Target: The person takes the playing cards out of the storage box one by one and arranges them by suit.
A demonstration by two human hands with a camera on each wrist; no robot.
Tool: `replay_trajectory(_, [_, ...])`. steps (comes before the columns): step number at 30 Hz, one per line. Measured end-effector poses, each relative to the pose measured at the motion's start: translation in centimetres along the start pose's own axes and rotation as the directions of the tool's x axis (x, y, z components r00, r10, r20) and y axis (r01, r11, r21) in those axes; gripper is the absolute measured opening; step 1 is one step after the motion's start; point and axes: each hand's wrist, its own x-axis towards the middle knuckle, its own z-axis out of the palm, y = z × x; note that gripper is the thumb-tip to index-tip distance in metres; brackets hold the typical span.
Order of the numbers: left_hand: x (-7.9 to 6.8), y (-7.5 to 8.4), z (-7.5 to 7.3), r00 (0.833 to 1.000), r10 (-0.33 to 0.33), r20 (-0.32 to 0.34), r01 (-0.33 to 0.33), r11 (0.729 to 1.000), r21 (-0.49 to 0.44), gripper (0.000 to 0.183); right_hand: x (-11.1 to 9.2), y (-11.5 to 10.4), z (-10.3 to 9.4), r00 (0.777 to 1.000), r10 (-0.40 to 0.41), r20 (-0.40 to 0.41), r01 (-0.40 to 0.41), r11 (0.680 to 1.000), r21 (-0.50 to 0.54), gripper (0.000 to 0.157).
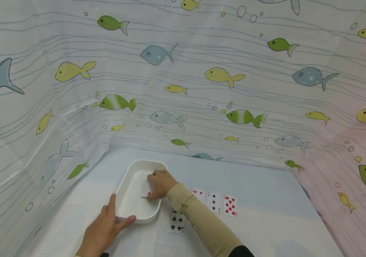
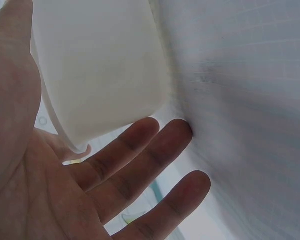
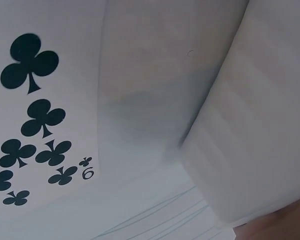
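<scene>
A white rectangular tray (image 1: 135, 178) with rounded corners stands on the light cloth. At its near left corner, my left hand (image 1: 101, 226) holds the rim between thumb and index finger. In the left wrist view the other fingers (image 2: 140, 170) stretch loosely beside the tray wall (image 2: 105, 75). My right hand (image 1: 162, 184) reaches over the tray's right side and pinches a playing card (image 1: 145, 191) inside it; red and black print shows on the card, partly covered by the hand. Just right of the tray lies a clubs card (image 1: 177, 223), also large in the right wrist view (image 3: 45, 115).
Right of the forearm lie a diamonds card (image 1: 198, 192), a spades card (image 1: 214, 202) and a hearts card (image 1: 230, 206) in a row, face up. The right sleeve (image 1: 202, 221) hides part of the row. Fish-patterned cloth (image 1: 196, 103) walls the back and sides.
</scene>
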Motion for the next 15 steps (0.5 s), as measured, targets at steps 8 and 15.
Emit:
replay_trajectory(8, [-0.01,0.0,-0.02,1.0,0.0,0.0,0.0,1.0,0.001,0.121,-0.09,-0.06,-0.04,1.0,-0.001,-0.007,0.001,1.0,-0.01,0.084])
replay_trajectory(15, [-0.04,-0.07,0.03,1.0,-0.001,-0.005,0.001,1.0,0.005,0.121,-0.24,-0.06,0.03,0.999,-0.013,-0.038,0.012,1.0,-0.011,0.086])
